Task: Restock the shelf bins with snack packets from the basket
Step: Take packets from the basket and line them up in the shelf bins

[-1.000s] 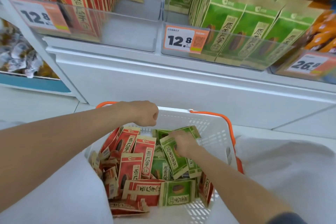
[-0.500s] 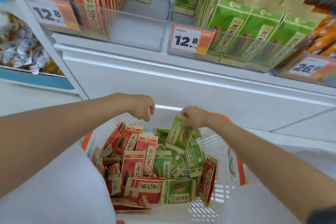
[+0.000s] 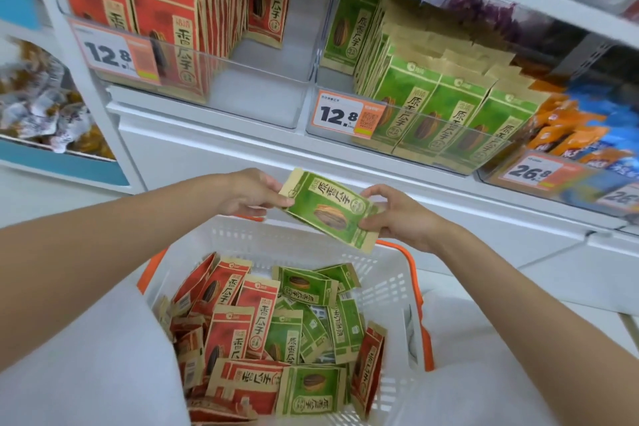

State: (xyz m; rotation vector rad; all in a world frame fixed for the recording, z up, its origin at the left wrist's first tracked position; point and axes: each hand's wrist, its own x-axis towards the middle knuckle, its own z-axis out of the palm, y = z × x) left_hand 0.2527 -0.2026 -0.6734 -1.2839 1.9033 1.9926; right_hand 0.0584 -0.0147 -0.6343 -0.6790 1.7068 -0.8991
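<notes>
Both hands pinch one green sunflower-seed packet [image 3: 328, 209] above the white basket [image 3: 304, 235]: left hand [image 3: 249, 192] at nine o'clock, right hand [image 3: 397, 214] at three o'clock.

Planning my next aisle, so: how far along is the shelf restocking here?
Done: the green-packet bin holds rows of shelved green packets, and the red-packet bin holds shelved red packets, with bare floor on its right side. In hand: the left hand and right hand pinch one green packet above the basket. Left: many loose packets, red and green, lie in the basket.
</notes>
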